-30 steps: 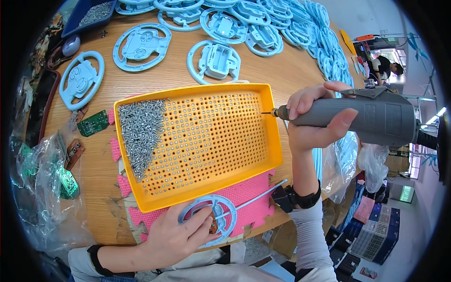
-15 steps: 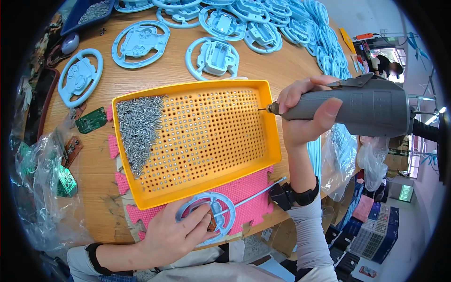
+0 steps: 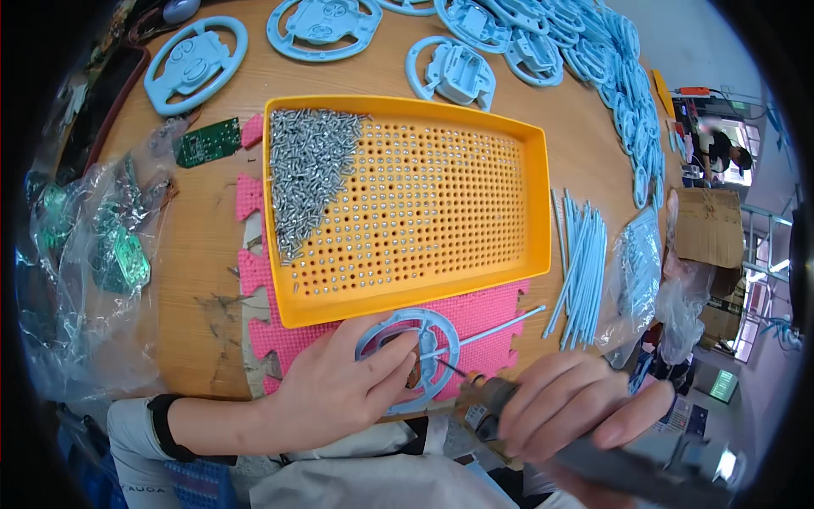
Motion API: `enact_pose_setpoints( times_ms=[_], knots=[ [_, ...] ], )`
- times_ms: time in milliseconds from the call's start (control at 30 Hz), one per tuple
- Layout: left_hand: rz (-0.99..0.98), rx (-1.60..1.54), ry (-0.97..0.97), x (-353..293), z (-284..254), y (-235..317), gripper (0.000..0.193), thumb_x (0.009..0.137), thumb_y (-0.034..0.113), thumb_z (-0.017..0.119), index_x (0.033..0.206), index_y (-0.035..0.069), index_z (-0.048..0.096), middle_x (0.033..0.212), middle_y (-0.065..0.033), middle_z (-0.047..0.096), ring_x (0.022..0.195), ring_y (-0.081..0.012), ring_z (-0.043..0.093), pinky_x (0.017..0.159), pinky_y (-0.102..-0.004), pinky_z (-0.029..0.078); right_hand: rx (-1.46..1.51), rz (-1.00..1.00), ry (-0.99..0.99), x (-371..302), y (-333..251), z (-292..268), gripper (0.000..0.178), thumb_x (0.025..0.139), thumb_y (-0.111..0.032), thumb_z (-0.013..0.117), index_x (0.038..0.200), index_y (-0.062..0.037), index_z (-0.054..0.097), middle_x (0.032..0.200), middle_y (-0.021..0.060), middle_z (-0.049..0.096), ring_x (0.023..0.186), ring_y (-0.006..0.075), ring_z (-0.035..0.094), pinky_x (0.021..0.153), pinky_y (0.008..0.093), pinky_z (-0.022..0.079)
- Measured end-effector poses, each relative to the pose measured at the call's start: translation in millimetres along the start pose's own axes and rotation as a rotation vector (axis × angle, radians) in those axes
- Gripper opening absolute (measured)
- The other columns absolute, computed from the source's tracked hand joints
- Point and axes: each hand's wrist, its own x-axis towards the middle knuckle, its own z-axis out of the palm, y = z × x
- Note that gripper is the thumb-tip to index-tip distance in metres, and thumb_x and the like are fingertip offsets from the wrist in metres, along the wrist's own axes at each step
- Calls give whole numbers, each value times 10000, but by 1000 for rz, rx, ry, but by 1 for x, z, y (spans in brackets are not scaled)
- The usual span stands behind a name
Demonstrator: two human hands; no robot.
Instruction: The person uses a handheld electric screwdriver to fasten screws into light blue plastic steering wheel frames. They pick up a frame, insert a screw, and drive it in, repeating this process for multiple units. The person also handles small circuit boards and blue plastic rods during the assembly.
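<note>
My left hand (image 3: 343, 382) is closed on a light-blue toy steering wheel (image 3: 451, 339) at the near edge of a pink foam mat (image 3: 487, 312). A thin light-blue rod (image 3: 500, 327) runs out from the wheel to the right. Wrapped around a dark grey electric screwdriver (image 3: 500, 395), my right hand (image 3: 577, 411) brings the bit to the wheel's inner part; whether it touches a screw cannot be made out. My left fingers partly cover something brown inside the wheel. Just beyond stands a yellow tray (image 3: 407, 307) of rows of holes, many filled with screws (image 3: 309, 170), heaped at its left end.
Light-blue rods (image 3: 581, 271) lie in a bunch right of the tray. Beyond it are several loose steering wheels (image 3: 197, 64) and a large pile (image 3: 593, 64). A green circuit board (image 3: 209, 142) and clear plastic bags (image 3: 93, 271) lie to the left. Another person (image 3: 725, 153) is far right.
My right hand has brought the screwdriver from the tray's right edge down to the steering wheel. My left hand still holds the wheel. The view has shifted, so the tray appears farther right and higher.
</note>
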Motion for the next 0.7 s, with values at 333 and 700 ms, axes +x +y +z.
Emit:
enact_pose_setpoints(
  times_ms=[333,700],
  knots=[
    [4,7,27,-3,3,-2,399,654,264,774,951,23,657,1138,-28,580,1016,-346,532,699,-361,531,-33,-19,12,-16,17,19,167,895,-29,518,937,44,374,637,228,571,490,313,572,450,411,512],
    [4,-6,29,-2,3,-2,391,661,258,774,946,18,656,1153,-31,572,1004,-338,532,685,-350,528,-28,16,23,-17,19,29,178,829,-40,591,894,42,447,636,194,559,493,300,561,468,410,506]
  ],
)
